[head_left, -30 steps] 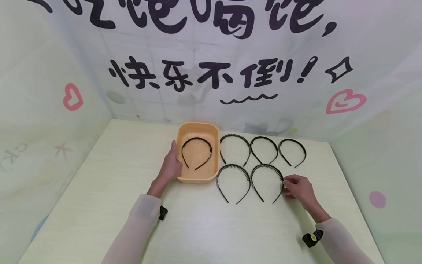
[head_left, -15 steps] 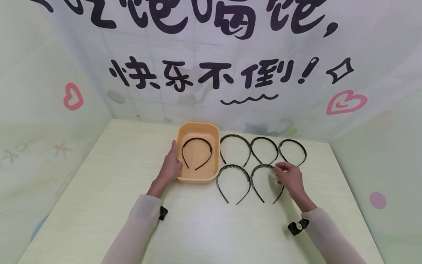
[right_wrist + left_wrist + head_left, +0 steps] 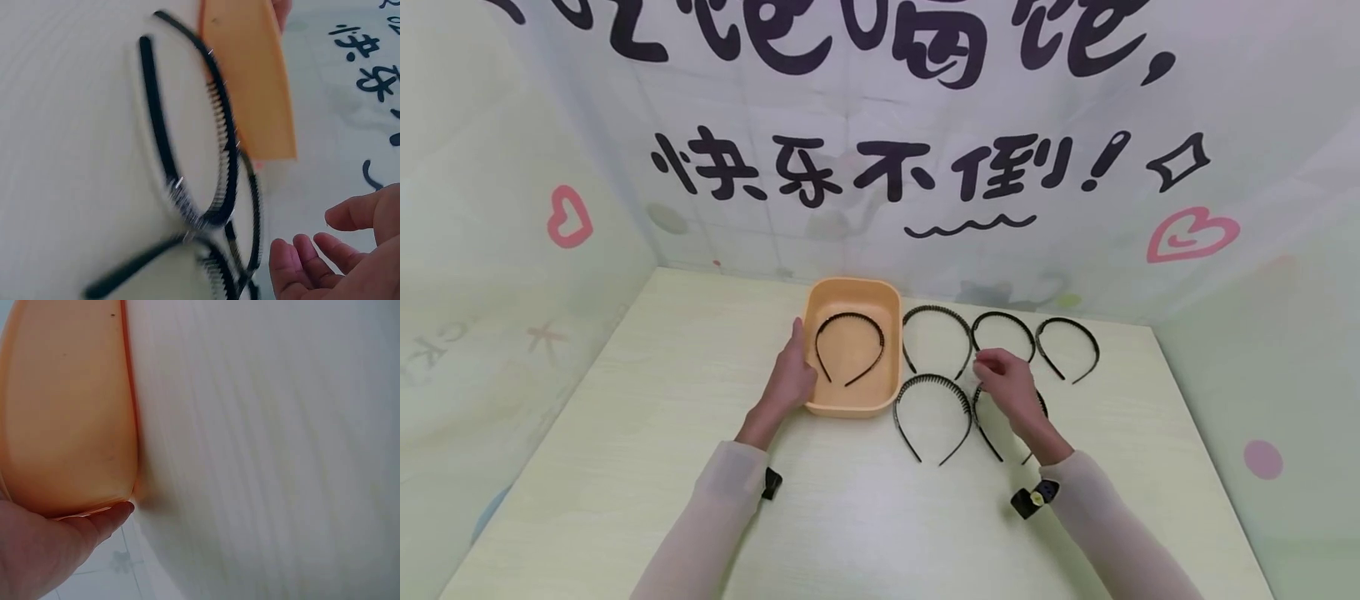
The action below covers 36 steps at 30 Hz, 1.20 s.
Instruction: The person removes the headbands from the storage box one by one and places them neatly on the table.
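My left hand (image 3: 786,375) holds the left side of an orange plastic bin (image 3: 852,410), its fingers along the outer wall. In the left wrist view the fingers lie against the bin's wall (image 3: 75,425). One black headband (image 3: 883,337) lies inside the bin. My right hand (image 3: 1009,385) hovers over the table, partly covering a toothed headband (image 3: 1043,404) in the front row. In the right wrist view its thumb and fingers are apart with nothing between them. Left of it lies another toothed headband (image 3: 934,379); both are spread flat.
Behind these, a back row holds a toothed headband (image 3: 936,308) beside the bin, a black headband (image 3: 1003,314) and a further headband (image 3: 1067,321) at right. Fabric walls with printed lettering (image 3: 891,171) enclose the pale table (image 3: 865,533) at back and sides.
My right hand has swept left and slightly farther back, from the right side of the front-row headband to above its top. The left hand, bin and headbands stay in place.
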Motion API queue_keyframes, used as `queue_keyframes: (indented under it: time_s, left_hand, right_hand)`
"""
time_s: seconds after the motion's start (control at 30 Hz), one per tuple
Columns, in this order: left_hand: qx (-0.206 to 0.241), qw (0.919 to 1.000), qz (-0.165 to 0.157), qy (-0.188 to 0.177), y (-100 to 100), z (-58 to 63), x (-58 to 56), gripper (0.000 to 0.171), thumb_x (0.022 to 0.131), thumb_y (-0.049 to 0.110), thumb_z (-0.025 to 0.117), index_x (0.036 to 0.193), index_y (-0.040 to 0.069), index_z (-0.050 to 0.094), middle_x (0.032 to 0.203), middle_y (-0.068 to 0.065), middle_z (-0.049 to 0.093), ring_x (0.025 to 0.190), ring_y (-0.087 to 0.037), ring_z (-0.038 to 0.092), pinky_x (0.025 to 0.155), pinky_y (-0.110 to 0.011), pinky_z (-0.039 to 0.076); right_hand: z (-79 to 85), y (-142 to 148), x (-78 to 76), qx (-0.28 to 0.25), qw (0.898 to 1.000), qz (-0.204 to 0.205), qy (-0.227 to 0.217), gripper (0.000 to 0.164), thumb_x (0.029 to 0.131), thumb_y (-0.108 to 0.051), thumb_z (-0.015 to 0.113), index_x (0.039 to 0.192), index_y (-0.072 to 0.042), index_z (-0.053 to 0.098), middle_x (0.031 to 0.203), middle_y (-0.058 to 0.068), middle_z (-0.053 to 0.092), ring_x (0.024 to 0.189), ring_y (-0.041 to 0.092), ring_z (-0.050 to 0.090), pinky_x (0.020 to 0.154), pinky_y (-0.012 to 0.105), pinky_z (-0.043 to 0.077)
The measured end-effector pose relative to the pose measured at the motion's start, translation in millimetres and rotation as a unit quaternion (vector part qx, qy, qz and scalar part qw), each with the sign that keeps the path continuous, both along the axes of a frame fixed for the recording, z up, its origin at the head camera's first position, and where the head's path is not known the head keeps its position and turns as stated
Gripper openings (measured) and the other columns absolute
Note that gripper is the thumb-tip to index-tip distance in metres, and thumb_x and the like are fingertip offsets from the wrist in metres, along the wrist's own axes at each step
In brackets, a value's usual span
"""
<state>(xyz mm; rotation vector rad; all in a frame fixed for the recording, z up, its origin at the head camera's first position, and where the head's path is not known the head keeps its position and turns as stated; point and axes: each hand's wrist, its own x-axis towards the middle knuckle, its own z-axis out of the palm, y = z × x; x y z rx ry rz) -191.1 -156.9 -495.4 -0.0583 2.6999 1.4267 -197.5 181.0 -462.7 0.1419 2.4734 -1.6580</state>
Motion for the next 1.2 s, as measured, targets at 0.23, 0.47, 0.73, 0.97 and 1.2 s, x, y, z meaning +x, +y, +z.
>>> queue_keyframes:
  time_s: [0.23,0.47,0.73,0.97,1.2]
  left_hand:
    - [-0.005,1.0,0.0,0.0,-0.8,-0.4,-0.8,0.082,0.089,-0.012,0.035,0.157,0.0,-0.009,0.164,-0.021,0.001,0.15,-0.034,0.011,0.12,-0.049,0.019]
    - [-0.005,1.0,0.001,0.004,-2.3,-0.7,-1.0,0.083,0.088,-0.013,0.035,0.157,-0.001,-0.009,0.164,-0.022,0.002,0.15,-0.035,0.011,0.121,-0.049,0.019]
    - [-0.006,1.0,-0.004,0.006,-1.7,-1.2,-2.3,0.083,0.087,-0.012,0.035,0.156,-0.001,-0.009,0.164,-0.023,0.003,0.15,-0.036,0.013,0.12,-0.05,0.02]
    - [-0.018,0.9998,-0.003,0.011,-2.0,-0.6,-3.6,0.083,0.086,-0.013,0.036,0.156,-0.003,-0.008,0.163,-0.025,0.004,0.15,-0.037,0.013,0.121,-0.05,0.018]
    - [-0.011,0.9999,-0.004,0.0,-0.4,0.1,-3.1,0.085,0.087,-0.012,0.037,0.157,0.0,-0.009,0.164,-0.022,0.003,0.15,-0.035,0.012,0.12,-0.05,0.019]
  right_hand:
    - [17.4,-43.0,-3.5,-0.084,0.995,0.04,-0.035,0.038,0.1,-0.009,0.055,0.136,0.003,0.054,0.132,0.027,0.056,0.116,0.037,0.058,0.098,0.049,0.051]
    - [28.6,-89.0,-7.9,-0.155,0.984,0.075,-0.051,0.043,0.099,-0.006,0.056,0.14,0.003,0.05,0.134,0.027,0.056,0.117,0.037,0.061,0.096,0.044,0.053]
    - [29.4,-124.8,-11.4,-0.162,0.97,0.144,-0.109,0.054,0.099,-0.01,0.055,0.148,0.004,0.038,0.148,0.025,0.043,0.133,0.038,0.049,0.108,0.044,0.044]
    - [27.2,-146.2,-22.1,-0.097,0.976,0.132,-0.145,0.072,0.097,-0.029,0.06,0.156,-0.005,0.026,0.164,0.01,0.019,0.15,0.028,0.022,0.12,0.049,0.024]
    - [24.5,-156.5,-28.5,-0.111,0.971,0.099,-0.188,0.087,0.095,-0.03,0.063,0.159,-0.004,0.01,0.166,0.012,0.01,0.152,0.031,0.011,0.122,0.05,0.016]
